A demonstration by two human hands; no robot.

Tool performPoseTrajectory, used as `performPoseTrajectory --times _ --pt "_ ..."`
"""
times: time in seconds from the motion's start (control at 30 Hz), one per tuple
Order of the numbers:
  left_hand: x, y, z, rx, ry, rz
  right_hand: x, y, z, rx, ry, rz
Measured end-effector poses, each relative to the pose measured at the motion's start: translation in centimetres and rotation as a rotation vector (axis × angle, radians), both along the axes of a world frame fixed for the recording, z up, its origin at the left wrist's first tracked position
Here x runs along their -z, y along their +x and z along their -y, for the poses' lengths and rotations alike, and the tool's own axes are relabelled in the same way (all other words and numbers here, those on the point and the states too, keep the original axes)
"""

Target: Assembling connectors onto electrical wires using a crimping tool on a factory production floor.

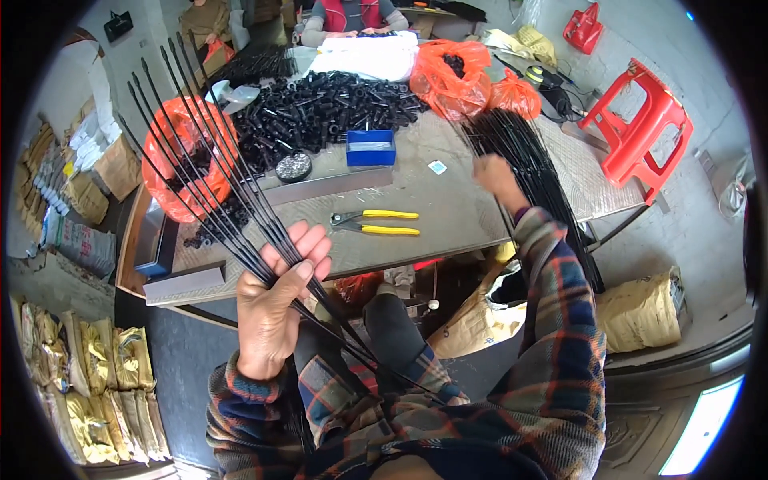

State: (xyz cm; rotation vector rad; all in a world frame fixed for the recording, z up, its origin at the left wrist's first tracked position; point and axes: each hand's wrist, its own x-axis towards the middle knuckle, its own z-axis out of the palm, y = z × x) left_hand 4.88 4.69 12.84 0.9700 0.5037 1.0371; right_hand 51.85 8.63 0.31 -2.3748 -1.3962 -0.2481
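Several thin black rods (pixel 254 260) with thicker tips are held in my left hand (pixel 272 316). They fan out over the table's left side, and their other ends cross my lap. My thumb presses them against the fingers. At the right of the table, my right hand (pixel 496 178) is closed at the left edge of a large bundle of similar black rods (pixel 532 164). A slim rod seems to run through its fingers, though they are partly blurred. Pliers with yellow handles (pixel 376 222) lie on the table between my hands.
Many small black parts (pixel 320 112) are heaped behind a blue box (pixel 371 149) and a round tin (pixel 294 166). Orange bags (pixel 452 76) stand at the back, another (pixel 172 196) at left. A red stool (pixel 644 120) is at right. A person (pixel 352 16) sits opposite.
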Motion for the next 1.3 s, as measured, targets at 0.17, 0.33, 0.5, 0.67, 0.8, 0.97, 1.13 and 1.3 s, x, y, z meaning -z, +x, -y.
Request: performPoseTrajectory --times 0.17,0.33,0.5,0.67,0.8,0.97,1.13,1.3 --pt "0.1 0.3 -0.5 0.042 0.030 -0.009 -1.3 -7.6 4.9 -0.033 -0.193 0.444" --pt "-0.1 2.3 -0.9 0.056 0.038 -0.007 -6.5 -24.8 6.3 -1.042 -0.185 -1.130" --pt "-0.5 1.3 -1.9 0.062 0.095 -0.091 -9.7 -31.5 8.0 -1.129 -0.174 -1.635" --pt "-0.2 -5.5 -1.8 -0.491 0.750 -0.884 -11.2 -31.6 7.9 -1.109 -0.097 -1.658" --pt "-0.2 -3.6 -1.7 -0.450 0.775 -0.670 -11.4 -33.0 8.5 -1.202 -0.439 -1.600" --pt "2.7 -2.0 -2.9 -0.191 0.525 -0.164 -11.4 -32.6 9.4 -1.153 -0.446 -1.762" --pt "9.2 -2.2 -3.7 -0.014 0.627 -0.533 -13.1 -30.9 8.4 -1.152 -0.292 -1.721" --pt "13.2 -1.2 -14.9 0.346 1.142 -0.714 -9.2 -31.4 8.2 -1.342 -0.246 -1.741"
